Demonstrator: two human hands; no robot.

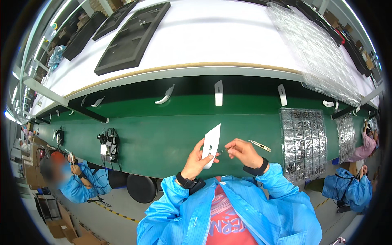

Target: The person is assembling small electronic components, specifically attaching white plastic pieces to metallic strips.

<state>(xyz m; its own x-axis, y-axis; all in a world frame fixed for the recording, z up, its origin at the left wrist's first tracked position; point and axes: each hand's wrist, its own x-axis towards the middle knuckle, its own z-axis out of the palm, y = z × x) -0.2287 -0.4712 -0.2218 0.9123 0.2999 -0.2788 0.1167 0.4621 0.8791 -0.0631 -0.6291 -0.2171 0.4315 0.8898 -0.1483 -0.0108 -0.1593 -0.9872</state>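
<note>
Head view: left fingers clasp white panel.

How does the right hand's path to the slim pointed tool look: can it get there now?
Probably yes: the slim pointed tool lies on the green bench, just right of the right hand, with nothing visible between. Its fingers look pinched; whether they hold something is unclear.

We see a green worktop running below a white shelf, a round black stool by its near edge. Around us lie grey floor, yellow-and-black tape and cardboard boxes, under tube lights.
</note>
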